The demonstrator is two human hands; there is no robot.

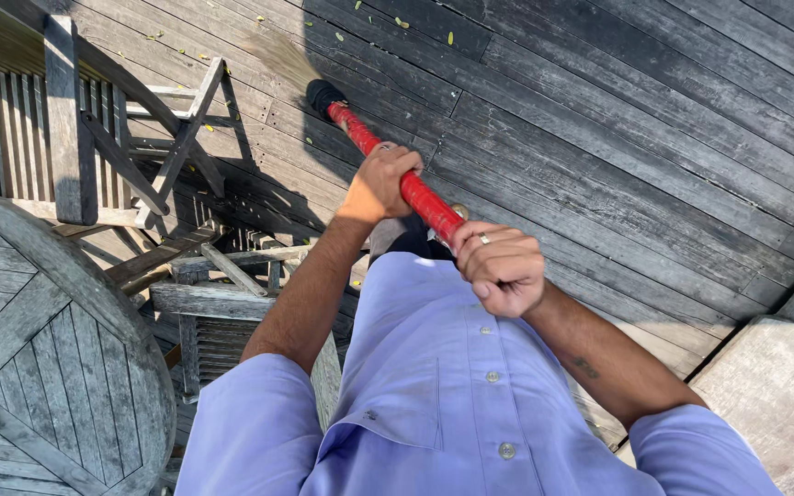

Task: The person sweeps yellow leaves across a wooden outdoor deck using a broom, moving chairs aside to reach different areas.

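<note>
Holding the long red-handled broom [388, 165] with both hands, left grip [384, 181] lower and right grip [500, 266] clamped at its top, we sweep the dark wooden deck floor [618, 138], where small yellow leaves [402, 22] still lie ahead.

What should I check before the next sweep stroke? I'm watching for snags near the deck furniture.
1. Left hand wrapped around the red broom handle: ok.
2. Right hand closed on the handle's top end: ok.
3. Bristles meeting the deck boards: cannot tell, blurred.
4. Broom head apart from the wooden chair: ok.
5. Yellow leaves ahead of the bristles: ok.
</note>
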